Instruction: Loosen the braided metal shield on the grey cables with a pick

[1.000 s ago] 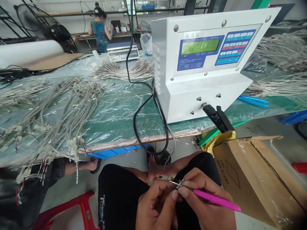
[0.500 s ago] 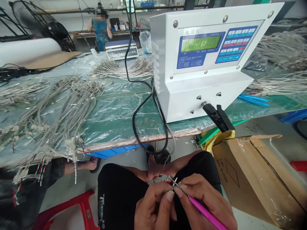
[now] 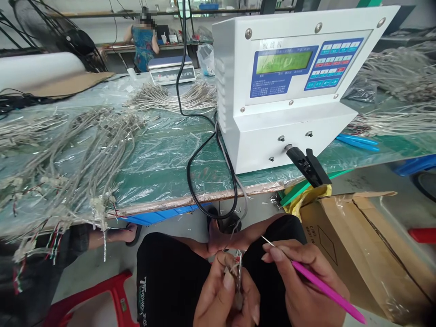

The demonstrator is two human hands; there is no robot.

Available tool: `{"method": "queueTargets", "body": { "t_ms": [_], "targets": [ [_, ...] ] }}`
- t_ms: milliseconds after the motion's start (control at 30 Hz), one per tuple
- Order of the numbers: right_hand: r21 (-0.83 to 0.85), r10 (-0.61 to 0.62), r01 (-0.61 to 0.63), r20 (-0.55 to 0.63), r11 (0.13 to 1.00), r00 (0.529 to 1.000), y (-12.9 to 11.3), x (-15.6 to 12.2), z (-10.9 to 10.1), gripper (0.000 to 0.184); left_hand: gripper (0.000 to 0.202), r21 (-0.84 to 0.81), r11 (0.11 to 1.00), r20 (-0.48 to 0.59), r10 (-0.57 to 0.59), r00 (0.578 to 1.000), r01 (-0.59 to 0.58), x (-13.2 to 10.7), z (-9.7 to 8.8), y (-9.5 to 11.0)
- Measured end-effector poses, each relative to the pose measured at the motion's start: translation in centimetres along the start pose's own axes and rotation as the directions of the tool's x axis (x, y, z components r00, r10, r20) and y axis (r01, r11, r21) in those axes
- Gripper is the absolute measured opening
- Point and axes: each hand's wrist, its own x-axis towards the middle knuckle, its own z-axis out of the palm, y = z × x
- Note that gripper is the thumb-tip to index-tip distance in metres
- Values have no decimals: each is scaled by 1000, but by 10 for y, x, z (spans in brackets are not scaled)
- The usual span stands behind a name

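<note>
Recording a seated station at a long table (image 3: 163, 181), surfaced with a green mat under clear plastic film and edged in copper-coloured foil. Held over the lap, below that edge, the braided wire end (image 3: 239, 272) is pinched firmly in the left hand (image 3: 221, 290), while the right hand (image 3: 303, 272) stands just beside it, clamped on a pink-handled pick (image 3: 323, 286) whose thin metal tip points up and away from the wire; the two hands are apart. Black shorts (image 3: 170, 277) lie beneath both hands. On the table sits a white wire-twisting machine (image 3: 293, 136) with a green display and blue keypad, a black clamp (image 3: 308, 165) at its front and a black cable (image 3: 200, 168) looping over the table edge. Bundles of braided wire (image 3: 88, 154) lie across the film on the left, with more (image 3: 170, 97) farther back and others (image 3: 395, 122) beyond the machine, beside blue-handled pliers (image 3: 357, 143). A counting scale (image 3: 172, 72) stands at the far end (its readout is too small to read). Beyond it, a co-worker (image 3: 143, 47) in a blue patterned top faces a bench, near a floor fan (image 3: 68, 38). A cardboard box (image 3: 357, 254) stands to the right, and a red stool (image 3: 91, 295) is at lower left.
</note>
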Motion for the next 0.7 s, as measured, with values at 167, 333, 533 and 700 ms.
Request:
{"method": "queueTargets", "body": {
  "t_ms": [167, 333, 533, 700],
  "targets": [
    [9, -109, 109, 139, 994, 984, -7, 0, -1, 17, 24, -43, 999, -20, -5, 1000, 4, 3, 1, 1],
    [-97, -159, 184, 220, 978, 962, -10, -6, -3, 17, 22, -133, 989, -90, -84, 992, 71, 1, 5, 6],
    [-101, -269, 313, 308, 944, 913, -15, -6, -9, 22, 21, -85, 993, -75, -86, 993, 80, 3, 5, 4],
    [-137, -155, 228, 406, 964, 900, -9, 10, -10, 18, 15, 39, 995, 14, -91, 996, 90, 3, 6, 1]
  ]
}}
